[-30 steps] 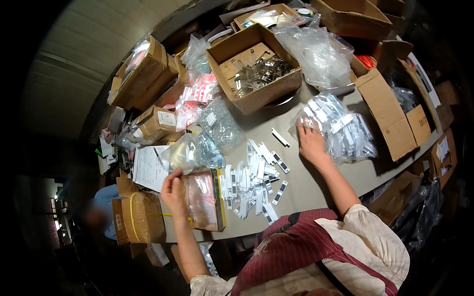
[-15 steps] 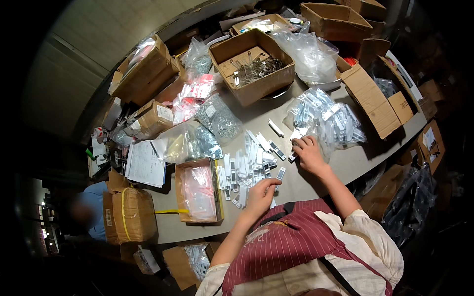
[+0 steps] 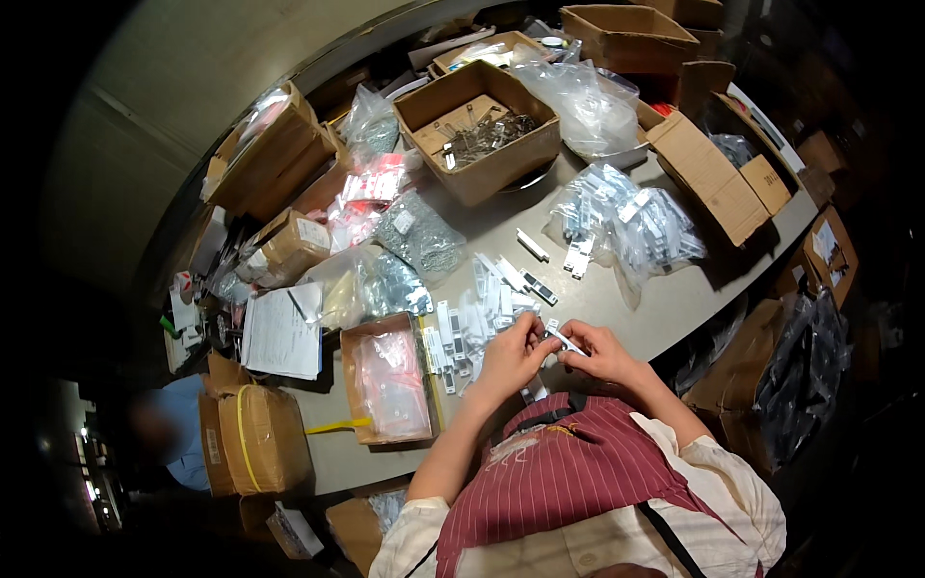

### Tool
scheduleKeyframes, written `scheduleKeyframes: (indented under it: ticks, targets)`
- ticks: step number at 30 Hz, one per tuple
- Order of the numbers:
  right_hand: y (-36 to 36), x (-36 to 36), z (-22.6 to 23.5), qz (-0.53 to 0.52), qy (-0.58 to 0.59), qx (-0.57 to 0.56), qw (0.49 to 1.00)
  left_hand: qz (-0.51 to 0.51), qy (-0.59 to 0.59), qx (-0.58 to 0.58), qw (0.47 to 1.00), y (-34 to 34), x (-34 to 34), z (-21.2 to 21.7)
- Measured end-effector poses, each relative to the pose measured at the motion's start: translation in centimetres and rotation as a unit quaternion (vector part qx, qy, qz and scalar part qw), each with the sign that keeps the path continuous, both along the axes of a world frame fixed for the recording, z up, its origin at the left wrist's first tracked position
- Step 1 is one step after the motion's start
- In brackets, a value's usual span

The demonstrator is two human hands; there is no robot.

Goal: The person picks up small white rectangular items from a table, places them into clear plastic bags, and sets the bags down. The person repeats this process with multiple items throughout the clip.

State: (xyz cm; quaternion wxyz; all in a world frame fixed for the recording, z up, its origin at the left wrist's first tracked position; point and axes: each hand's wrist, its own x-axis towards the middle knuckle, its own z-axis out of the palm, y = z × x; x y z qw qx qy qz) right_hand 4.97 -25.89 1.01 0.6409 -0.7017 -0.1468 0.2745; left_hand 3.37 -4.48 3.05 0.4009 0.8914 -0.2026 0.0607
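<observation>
My hands meet over the near edge of the table. My right hand [image 3: 607, 356] is closed in a pinch on a slim white bar-shaped part [image 3: 563, 338] with a dark strip. The fingers of my left hand [image 3: 511, 358] are closed at the other end of that part, touching it. Just beyond my left hand spreads a heap of similar white parts [image 3: 493, 301], some with dark inset faces. A few more lie apart: a plain white bar [image 3: 533, 245], a dark-faced one [image 3: 539, 287] and a small white group [image 3: 577, 258] beside a clear bag of parts [image 3: 655, 226].
Left of the heap stands an open carton [image 3: 431, 424] with pinkish plastic bags. A carton of metal pieces [image 3: 462, 178] sits at the far middle. Bags of small hardware [image 3: 419, 236], papers [image 3: 281, 332] and a taped carton [image 3: 265, 438] line the left. Another person's blue sleeve [image 3: 188, 424] shows there.
My right hand has come back from beside the clear bag toward my left hand, with a white part now in its fingers. The left hand has moved slightly to meet it.
</observation>
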Motion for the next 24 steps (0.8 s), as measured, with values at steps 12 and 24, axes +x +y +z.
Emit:
scheduleKeyframes:
  ticks: [12,24]
  targets:
    - [1.5,-0.4,3.0,0.046,0.372,0.212,0.902,-0.096,0.125,0.002,0.987,1.1,0.1,4.5]
    - [2.3,1.8,0.9,-0.059,0.349,0.268,0.896,-0.047,0.301,-0.416,0.857,3.2,-4.6,7.4]
